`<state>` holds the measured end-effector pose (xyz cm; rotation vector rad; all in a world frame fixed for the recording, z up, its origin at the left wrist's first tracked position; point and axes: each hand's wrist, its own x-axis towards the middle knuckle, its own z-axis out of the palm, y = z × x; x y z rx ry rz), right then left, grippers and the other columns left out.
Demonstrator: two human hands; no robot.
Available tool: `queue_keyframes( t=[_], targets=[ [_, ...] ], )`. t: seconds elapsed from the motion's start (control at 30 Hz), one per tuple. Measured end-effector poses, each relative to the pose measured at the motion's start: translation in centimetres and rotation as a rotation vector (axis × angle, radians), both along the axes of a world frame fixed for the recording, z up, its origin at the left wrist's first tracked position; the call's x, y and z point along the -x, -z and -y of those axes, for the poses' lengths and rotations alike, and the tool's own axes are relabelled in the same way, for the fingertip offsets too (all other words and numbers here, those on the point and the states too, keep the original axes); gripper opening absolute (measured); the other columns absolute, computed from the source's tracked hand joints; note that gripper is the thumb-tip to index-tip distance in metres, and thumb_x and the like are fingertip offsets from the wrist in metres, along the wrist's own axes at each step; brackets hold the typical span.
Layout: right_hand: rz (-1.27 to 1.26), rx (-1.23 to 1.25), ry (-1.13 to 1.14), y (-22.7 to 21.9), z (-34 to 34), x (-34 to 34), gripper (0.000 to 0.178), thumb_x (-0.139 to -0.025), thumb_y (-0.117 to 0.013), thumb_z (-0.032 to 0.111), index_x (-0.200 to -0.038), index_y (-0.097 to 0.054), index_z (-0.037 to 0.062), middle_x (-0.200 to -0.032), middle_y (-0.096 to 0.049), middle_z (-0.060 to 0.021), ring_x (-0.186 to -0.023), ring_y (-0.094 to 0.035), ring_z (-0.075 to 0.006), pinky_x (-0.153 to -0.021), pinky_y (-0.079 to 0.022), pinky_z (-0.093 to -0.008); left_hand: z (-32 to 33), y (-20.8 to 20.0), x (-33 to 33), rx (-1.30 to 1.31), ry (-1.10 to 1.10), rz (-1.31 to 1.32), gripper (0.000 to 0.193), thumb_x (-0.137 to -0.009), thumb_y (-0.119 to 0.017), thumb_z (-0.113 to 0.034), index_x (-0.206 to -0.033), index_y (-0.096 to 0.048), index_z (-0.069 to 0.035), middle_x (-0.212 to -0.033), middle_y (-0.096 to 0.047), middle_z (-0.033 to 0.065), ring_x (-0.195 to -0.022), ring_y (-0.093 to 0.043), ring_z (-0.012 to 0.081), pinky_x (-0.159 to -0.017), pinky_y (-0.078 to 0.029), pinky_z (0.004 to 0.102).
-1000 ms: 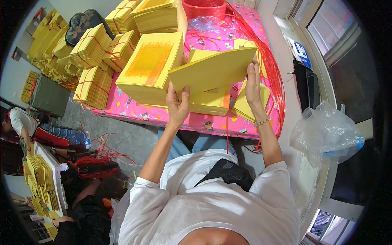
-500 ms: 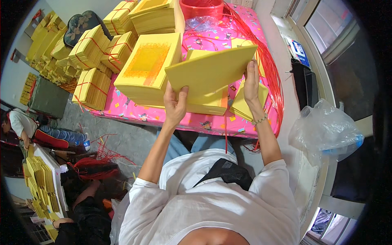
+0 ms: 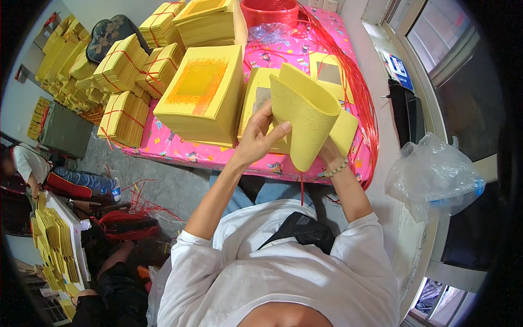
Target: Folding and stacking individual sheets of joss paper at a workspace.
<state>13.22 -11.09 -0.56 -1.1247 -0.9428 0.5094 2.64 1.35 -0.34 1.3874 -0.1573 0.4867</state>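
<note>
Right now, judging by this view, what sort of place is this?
Probably a small paper-bundling workroom: red-tied rectangular yellow paper bundles, a curved, handheld yellow paper sheaf, and long, shiny red strands on a pink patterned table cover suggest this.

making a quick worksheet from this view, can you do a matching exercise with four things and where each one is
Things
1. Red tub
2. Curved yellow sheaf
3. Bead bracelet
4. Clear plastic bag

Places
A. Around the wrist of the right hand
B. Near the window, toward the right of the picture
C. At the far end of the pink table cover
D. Between the thumb and fingers of the left hand

Right pairs: 1-C, 2-D, 3-A, 4-B
</note>
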Motion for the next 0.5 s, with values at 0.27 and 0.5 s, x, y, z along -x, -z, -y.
queue_keyframes(
  t=[0.27,0.5],
  targets=[
    [-0.368,-0.006,0.111,-1.3,0.6,-0.2,0.058,-0.096,-0.042,0.047,-0.134,-0.040,0.0033,-0.127,-0.053,-0.0096,-0.115,-0.052,-0.0184,-0.097,-0.043,-0.0319,-0.6,-1.2,0.1,0.133,-0.119,0.044,0.027,-0.086,-0.064,-0.008,-0.109,-0.051,-0.002,-0.104,-0.057,0.0035,-0.101,-0.052,0.0111,-0.091,-0.040,0.0270],
    [-0.027,0.048,0.205,-1.0,1.4,0.4,0.048,-0.085,-0.065,0.007,-0.127,-0.045,-0.0006,-0.115,-0.058,-0.0106,-0.104,-0.057,-0.0150,-0.087,-0.047,-0.0292,-0.7,-0.9,-0.6,0.023,-0.240,-0.089,0.025,-0.087,-0.062,-0.006,-0.109,-0.050,-0.001,-0.102,-0.057,0.0035,-0.096,-0.053,0.0100,-0.087,-0.042,0.0249]
  ],
)
